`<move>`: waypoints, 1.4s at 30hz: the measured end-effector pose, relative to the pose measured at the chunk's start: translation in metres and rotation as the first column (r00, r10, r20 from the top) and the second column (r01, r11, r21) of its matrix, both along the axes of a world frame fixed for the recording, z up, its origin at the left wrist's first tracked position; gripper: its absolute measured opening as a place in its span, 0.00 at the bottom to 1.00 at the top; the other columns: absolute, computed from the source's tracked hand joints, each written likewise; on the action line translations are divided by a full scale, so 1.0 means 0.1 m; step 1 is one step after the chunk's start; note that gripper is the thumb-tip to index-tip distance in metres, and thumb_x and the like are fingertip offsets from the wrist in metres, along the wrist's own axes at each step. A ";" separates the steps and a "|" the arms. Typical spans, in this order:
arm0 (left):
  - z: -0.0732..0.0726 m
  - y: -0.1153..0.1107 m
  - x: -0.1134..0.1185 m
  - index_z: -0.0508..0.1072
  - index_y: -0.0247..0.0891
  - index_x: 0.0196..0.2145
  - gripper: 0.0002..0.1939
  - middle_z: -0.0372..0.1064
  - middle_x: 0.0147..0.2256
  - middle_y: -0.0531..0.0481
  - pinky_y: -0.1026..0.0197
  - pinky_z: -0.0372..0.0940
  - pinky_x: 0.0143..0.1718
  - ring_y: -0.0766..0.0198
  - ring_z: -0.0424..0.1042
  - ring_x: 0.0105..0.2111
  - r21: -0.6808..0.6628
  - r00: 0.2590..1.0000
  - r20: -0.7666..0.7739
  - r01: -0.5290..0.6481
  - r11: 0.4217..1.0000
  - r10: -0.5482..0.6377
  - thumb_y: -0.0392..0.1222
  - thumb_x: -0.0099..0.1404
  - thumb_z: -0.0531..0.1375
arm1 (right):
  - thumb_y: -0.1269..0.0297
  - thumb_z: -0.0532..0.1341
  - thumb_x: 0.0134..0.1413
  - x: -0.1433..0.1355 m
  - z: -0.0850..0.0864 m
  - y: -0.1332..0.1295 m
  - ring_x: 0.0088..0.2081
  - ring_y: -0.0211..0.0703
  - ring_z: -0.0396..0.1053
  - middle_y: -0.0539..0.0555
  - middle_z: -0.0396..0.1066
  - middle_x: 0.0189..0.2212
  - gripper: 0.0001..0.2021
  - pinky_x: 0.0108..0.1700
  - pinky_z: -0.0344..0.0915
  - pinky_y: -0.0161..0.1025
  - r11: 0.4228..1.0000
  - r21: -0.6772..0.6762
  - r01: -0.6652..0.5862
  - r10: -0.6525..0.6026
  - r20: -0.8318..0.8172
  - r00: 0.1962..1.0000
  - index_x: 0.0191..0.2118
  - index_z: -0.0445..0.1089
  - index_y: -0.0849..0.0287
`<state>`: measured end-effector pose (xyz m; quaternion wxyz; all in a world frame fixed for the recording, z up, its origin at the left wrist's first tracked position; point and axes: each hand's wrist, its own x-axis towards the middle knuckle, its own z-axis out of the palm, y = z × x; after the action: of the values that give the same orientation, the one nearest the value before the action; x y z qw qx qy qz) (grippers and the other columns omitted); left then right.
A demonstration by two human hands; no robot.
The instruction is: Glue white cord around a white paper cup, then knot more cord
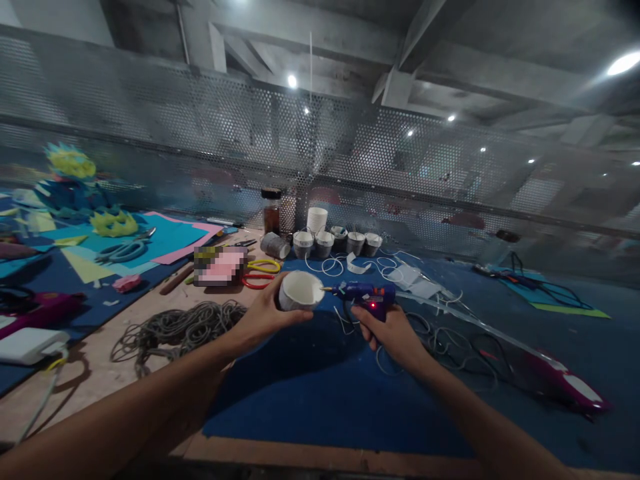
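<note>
**Over a blue mat (pixel 320 400), a glue gun (pixel 359 293) points at a cup (pixel 299 292)**

The cup, grey outside and white within, is up in the air above the mat, mouth showing. The left hand (pixel 273 311) is curled round it, thumb along the near side. The right hand (pixel 393 333) is closed on the gun's grip, and the nozzle (pixel 328 289) sits at the right of the rim; whether it touches, I can't tell from here. To my mind, the neat way is a gentle squeeze for a thin, even bead, holding the nozzle steady and turning the cup slowly. The left fingertips had best be kept clear of the tip, likely hot. A long clear glue stick (pixel 465 311) runs out behind the gun, so it wants free room. Off to the left lies a heap of cord (pixel 193 328); farther back, a row of cups (pixel 355 244) stands before the mesh screen (pixel 225 127).
</note>
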<state>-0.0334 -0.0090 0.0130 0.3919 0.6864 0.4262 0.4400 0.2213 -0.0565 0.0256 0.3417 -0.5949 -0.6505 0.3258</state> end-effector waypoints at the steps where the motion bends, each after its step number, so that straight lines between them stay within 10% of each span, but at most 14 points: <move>1: 0.00 0.00 0.00 0.67 0.39 0.52 0.35 0.72 0.47 0.44 0.52 0.65 0.51 0.52 0.71 0.48 0.006 1.000 -0.005 -0.009 1.000 0.009 0.50 0.48 0.71 | 0.41 0.57 0.57 0.00 -0.01 0.00 0.17 0.36 0.66 0.50 0.67 0.15 0.28 0.28 0.65 0.34 1.000 0.001 0.006 -0.006 0.006 1.000 0.18 0.66 0.59; 42: -0.02 0.03 -0.01 0.67 0.39 0.50 0.36 0.72 0.46 0.44 0.55 0.67 0.48 0.52 0.72 0.46 0.126 0.998 -0.060 0.006 0.992 0.002 0.51 0.45 0.72 | 0.44 0.60 0.55 -0.06 0.02 -0.02 0.17 0.34 0.63 0.48 0.66 0.17 0.22 0.24 0.63 0.33 0.998 0.037 0.052 -0.048 -0.103 0.994 0.23 0.67 0.59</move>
<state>-0.0347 -0.0062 0.0107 0.3352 0.7231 0.4086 0.4448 0.2155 -0.0587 0.0278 0.3942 -0.5866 -0.6237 0.3340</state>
